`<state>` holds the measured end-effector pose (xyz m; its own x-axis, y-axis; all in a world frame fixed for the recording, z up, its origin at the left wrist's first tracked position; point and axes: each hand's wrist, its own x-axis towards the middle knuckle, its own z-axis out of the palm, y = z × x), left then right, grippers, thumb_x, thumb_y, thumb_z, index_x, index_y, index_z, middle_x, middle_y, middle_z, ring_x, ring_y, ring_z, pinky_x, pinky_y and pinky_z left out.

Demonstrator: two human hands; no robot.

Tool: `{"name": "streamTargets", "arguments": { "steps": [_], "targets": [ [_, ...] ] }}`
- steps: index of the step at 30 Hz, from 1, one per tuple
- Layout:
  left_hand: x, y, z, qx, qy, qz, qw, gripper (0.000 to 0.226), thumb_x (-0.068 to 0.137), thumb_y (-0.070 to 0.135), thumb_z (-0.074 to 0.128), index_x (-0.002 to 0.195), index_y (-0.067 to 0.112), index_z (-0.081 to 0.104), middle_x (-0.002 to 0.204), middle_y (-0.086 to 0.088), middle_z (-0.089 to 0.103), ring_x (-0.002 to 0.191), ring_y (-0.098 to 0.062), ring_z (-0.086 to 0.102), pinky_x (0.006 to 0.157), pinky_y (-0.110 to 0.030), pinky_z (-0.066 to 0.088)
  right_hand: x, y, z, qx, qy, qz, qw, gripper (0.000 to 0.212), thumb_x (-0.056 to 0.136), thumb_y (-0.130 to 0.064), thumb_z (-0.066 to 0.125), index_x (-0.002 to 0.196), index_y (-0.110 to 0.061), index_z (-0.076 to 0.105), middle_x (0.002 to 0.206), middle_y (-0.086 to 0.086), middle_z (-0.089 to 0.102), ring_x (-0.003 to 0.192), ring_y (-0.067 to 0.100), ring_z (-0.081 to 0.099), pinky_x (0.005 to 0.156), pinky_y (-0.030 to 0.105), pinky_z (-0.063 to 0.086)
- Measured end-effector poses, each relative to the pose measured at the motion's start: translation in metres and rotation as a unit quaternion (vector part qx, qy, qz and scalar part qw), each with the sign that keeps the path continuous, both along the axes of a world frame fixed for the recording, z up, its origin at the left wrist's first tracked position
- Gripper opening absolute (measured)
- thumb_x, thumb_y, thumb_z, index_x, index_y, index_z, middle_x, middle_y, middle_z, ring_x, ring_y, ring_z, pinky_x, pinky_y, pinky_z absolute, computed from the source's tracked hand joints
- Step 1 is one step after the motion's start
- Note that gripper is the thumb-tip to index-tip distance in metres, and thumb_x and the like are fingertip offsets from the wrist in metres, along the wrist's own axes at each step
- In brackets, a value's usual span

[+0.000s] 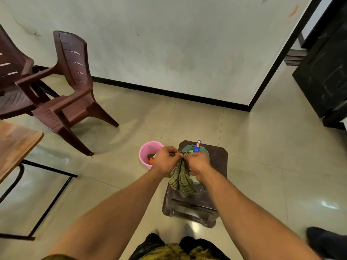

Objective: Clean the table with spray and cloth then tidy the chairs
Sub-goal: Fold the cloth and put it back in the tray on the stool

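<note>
- The dark brown stool (216, 160) stands on the tiled floor (262, 184) just ahead of the person's feet.
- Both hands are held over the stool's top, knuckles close together.
- The left hand (165, 158) has its fingers (172, 150) curled and pinching the top edge of the green checked cloth (183, 182).
- The right hand (198, 164) pinches the same edge just beside it, its fingers curled as well.
- The cloth hangs bunched from the two hands, its lower end over the near half of the stool's top. Whether it touches the stool cannot be told.
- A teal basin (187, 148) sits on the stool, partly hidden by the hands.
- The blue spray bottle (197, 147) is in the basin, at the stool's far side.
- A pink bucket (148, 149) stands on the floor just left of the stool, with something orange inside.
- The wooden bench (15, 145) on a black frame is well to the stool's left.
- The nearer chair (73, 87) and the farther chair (13, 72), both maroon plastic, stand beyond the bench, far left of the stool.
- A black cabinet (323, 72) stands far right of the stool.
</note>
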<state>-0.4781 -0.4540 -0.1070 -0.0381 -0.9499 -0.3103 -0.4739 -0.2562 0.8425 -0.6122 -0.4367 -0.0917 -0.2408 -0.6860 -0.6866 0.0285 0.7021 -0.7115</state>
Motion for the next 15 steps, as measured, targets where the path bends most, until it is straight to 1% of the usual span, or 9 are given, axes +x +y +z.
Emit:
{"name": "streamTargets", "arguments": {
  "steps": [1, 3, 5, 7, 9, 11, 13, 14, 15],
  "targets": [
    [0.002, 0.000, -0.004, -0.005, 0.000, -0.011, 1.000, 0.011, 0.083, 0.022, 0.080, 0.076, 0.025, 0.071, 0.072, 0.001, 0.073, 0.072, -0.026, 0.072, 0.076, -0.052, 0.061, 0.000, 0.000, 0.000, 0.003, -0.009, 0.001, 1.000, 0.014, 0.090, -0.015, 0.069, 0.076, -0.013, 0.070, 0.077, 0.011, 0.066, 0.073, 0.027, 0.063, 0.076, 0.057, 0.058],
    [0.004, 0.000, -0.006, -0.011, -0.005, -0.030, 0.999, 0.006, 0.084, 0.021, 0.080, 0.085, 0.018, 0.074, 0.075, 0.002, 0.074, 0.073, -0.022, 0.072, 0.078, -0.051, 0.061, -0.001, 0.002, 0.005, 0.014, -0.035, 0.013, 0.999, 0.014, 0.092, -0.011, 0.065, 0.079, -0.013, 0.068, 0.074, 0.007, 0.066, 0.072, 0.023, 0.064, 0.076, 0.048, 0.060],
    [0.005, 0.001, -0.005, -0.012, -0.011, -0.051, 0.999, 0.019, 0.082, 0.024, 0.082, 0.093, 0.011, 0.075, 0.077, 0.004, 0.074, 0.074, -0.016, 0.071, 0.081, -0.048, 0.061, -0.003, 0.002, 0.008, 0.017, -0.051, 0.032, 0.998, 0.014, 0.095, -0.009, 0.058, 0.084, -0.012, 0.066, 0.074, 0.005, 0.065, 0.073, 0.019, 0.064, 0.073, 0.038, 0.058],
    [0.006, 0.003, -0.001, 0.009, -0.018, -0.072, 0.997, 0.040, 0.076, 0.033, 0.086, 0.104, 0.008, 0.072, 0.087, 0.002, 0.075, 0.083, -0.015, 0.071, 0.084, -0.042, 0.061, -0.006, 0.001, 0.010, 0.019, -0.070, 0.044, 0.996, 0.015, 0.095, -0.008, 0.053, 0.091, -0.010, 0.067, 0.080, 0.007, 0.068, 0.079, 0.020, 0.065, 0.079, 0.039, 0.058],
    [0.007, 0.004, 0.001, 0.013, -0.051, -0.095, 0.994, 0.057, 0.072, 0.035, 0.089, 0.117, 0.008, 0.067, 0.101, -0.001, 0.073, 0.095, -0.017, 0.069, 0.088, -0.035, 0.058, -0.010, 0.001, 0.009, 0.016, -0.122, 0.050, 0.991, 0.019, 0.095, -0.006, 0.050, 0.104, -0.009, 0.066, 0.085, 0.007, 0.071, 0.083, 0.020, 0.067, 0.087, 0.040, 0.057],
    [0.006, 0.001, 0.004, -0.006, -0.079, -0.115, 0.990, 0.049, 0.079, 0.023, 0.084, 0.122, 0.008, 0.065, 0.103, 0.000, 0.069, 0.100, -0.019, 0.067, 0.088, -0.030, 0.054, -0.013, 0.000, 0.008, 0.008, -0.149, 0.057, 0.987, 0.027, 0.093, -0.001, 0.050, 0.112, -0.012, 0.065, 0.090, 0.007, 0.076, 0.083, 0.019, 0.069, 0.087, 0.039, 0.056],
    [0.005, -0.002, 0.009, -0.024, -0.092, -0.139, 0.986, 0.034, 0.086, 0.008, 0.075, 0.119, 0.008, 0.068, 0.100, 0.003, 0.067, 0.099, -0.018, 0.066, 0.088, -0.027, 0.053, -0.016, -0.001, 0.005, -0.027, -0.084, 0.077, 0.993, 0.029, 0.090, 0.005, 0.053, 0.109, -0.012, 0.067, 0.094, 0.010, 0.077, 0.081, 0.019, 0.070, 0.074, 0.028, 0.056],
    [0.004, -0.004, 0.011, -0.033, -0.098, -0.152, 0.983, 0.030, 0.087, 0.003, 0.071, 0.117, 0.008, 0.070, 0.100, 0.003, 0.067, 0.096, -0.017, 0.065, 0.087, -0.024, 0.052, -0.016, -0.002, 0.003, -0.053, -0.013, 0.081, 0.995, 0.026, 0.089, 0.005, 0.056, 0.105, -0.011, 0.069, 0.092, 0.008, 0.075, 0.081, 0.020, 0.067, 0.067, 0.022, 0.051],
    [0.003, -0.006, 0.015, -0.039, -0.105, -0.162, 0.980, 0.030, 0.087, -0.002, 0.067, 0.114, 0.007, 0.071, 0.098, 0.004, 0.066, 0.093, -0.014, 0.063, 0.084, -0.020, 0.050, -0.019, -0.002, 0.000, -0.076, 0.073, 0.086, 0.991, 0.025, 0.089, 0.003, 0.058, 0.106, -0.012, 0.069, 0.092, 0.005, 0.072, 0.084, 0.020, 0.065, 0.064, 0.019, 0.047]
  ]
}}
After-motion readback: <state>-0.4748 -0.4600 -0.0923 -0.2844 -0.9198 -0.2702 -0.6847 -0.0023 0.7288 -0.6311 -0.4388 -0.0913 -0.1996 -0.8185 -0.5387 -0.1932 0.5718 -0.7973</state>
